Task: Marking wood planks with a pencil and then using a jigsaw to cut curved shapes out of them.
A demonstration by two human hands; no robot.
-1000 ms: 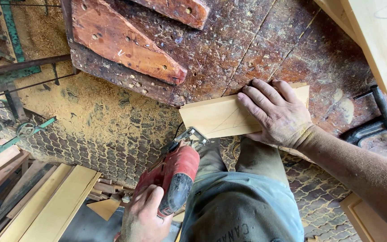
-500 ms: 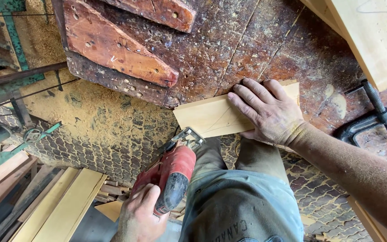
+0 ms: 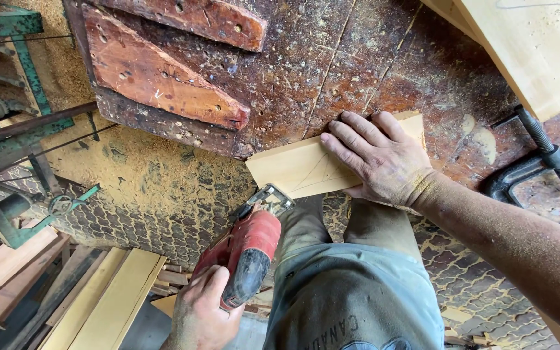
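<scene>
Left hand (image 3: pixel 203 312) grips red jigsaw (image 3: pixel 249 254) at board (image 3: pixel 299 170) edge; right hand (image 3: pixel 378 159) flat, pinning board to surface (image 3: pixel 358 58); overhang unclamped, board could chatter or slip; fingers (image 3: pixel 341 146) lie near the pencilled cut line.

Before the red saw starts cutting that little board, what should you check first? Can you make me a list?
1. Board held down: ok. The right hand lies flat on the pale board on the workbench.
2. Fingers away from the saw: ok. They rest apart from the red jigsaw.
3. Saw gripped: ok. The left hand wraps its handle.
4. Cut line visible: ok. Pencil lines show on the board beside the fingers.
5. Space under the cut: ok. The board's end sticks out past the bench edge.
6. Blade against the board: cannot tell. The saw's front hides it.
</scene>
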